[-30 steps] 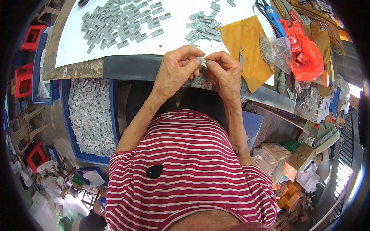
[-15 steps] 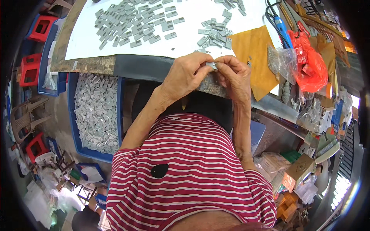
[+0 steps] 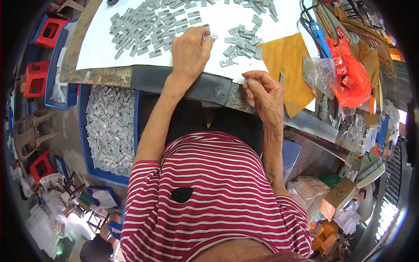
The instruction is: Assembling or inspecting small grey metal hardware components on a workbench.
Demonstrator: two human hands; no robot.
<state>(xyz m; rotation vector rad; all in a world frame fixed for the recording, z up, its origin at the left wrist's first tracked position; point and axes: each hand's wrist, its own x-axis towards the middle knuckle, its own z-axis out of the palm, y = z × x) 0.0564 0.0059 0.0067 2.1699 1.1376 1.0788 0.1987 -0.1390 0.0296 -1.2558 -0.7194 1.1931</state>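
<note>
My left hand (image 3: 190, 53) reaches over the white sheet (image 3: 214, 65) on the table. Its thumb and index finger close on a small flat grey rectangular piece (image 3: 212, 36), beside a broad spread of similar grey pieces (image 3: 150, 28). My right hand (image 3: 266, 92) is by the table's front edge, thumb and index finger pinched together; whatever they hold, if anything, is too small to make out. Between the hands, a single grey piece (image 3: 227, 63) lies near the sheet's edge, just in front of a smaller heap of grey pieces (image 3: 246, 43).
Brown paper (image 3: 283, 65) lies right of the heap, with a clear bag of small parts (image 3: 321, 72), a red plastic bag (image 3: 351, 74) and a blue-handled tool (image 3: 320, 37) beyond. A blue bin (image 3: 83, 135) full of grey pieces stands below the table at left. Red stools (image 3: 37, 78) stand farther left.
My hands have parted from the small piece they held together. My left hand has moved forward and left with a piece over the sheet; my right hand stays near the table edge.
</note>
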